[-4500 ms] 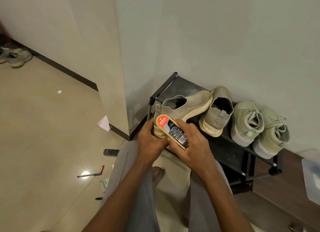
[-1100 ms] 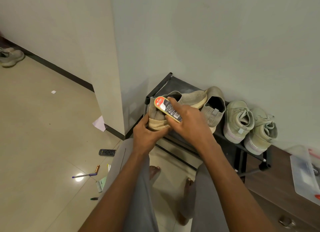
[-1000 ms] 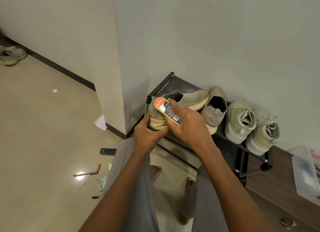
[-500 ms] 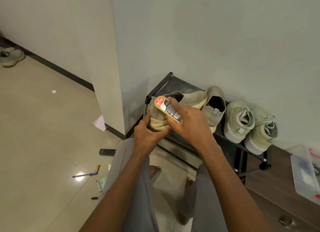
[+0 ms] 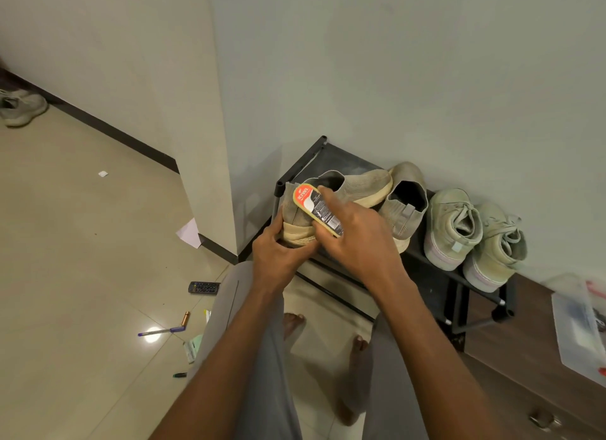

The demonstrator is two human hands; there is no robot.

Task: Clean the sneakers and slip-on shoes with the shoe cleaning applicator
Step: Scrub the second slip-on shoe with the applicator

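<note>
Left hand (image 5: pixel 278 256) cups the ribbed cream heel sole of a beige knit slip-on shoe (image 5: pixel 331 197), tilted above the black metal shoe rack (image 5: pixel 436 279). Right hand (image 5: pixel 357 239) grips an oval tan shoe cleaning applicator (image 5: pixel 316 208) with a glossy label, pressed against the shoe's heel. On the rack, the matching slip-on (image 5: pixel 405 206) and two pale green lace-up sneakers (image 5: pixel 472 236) sit side by side.

A single head-worn wide-angle view looks steeply down and forward from close above the hands, facing the wall corner, the rack (image 5: pixel 436 277) and the floor (image 5: pixel 82 243).

the right hand (image 5: pixel 359 239) has slid the applicator (image 5: pixel 317 209) slightly along the slip-on shoe's (image 5: pixel 337 193) heel.
</note>
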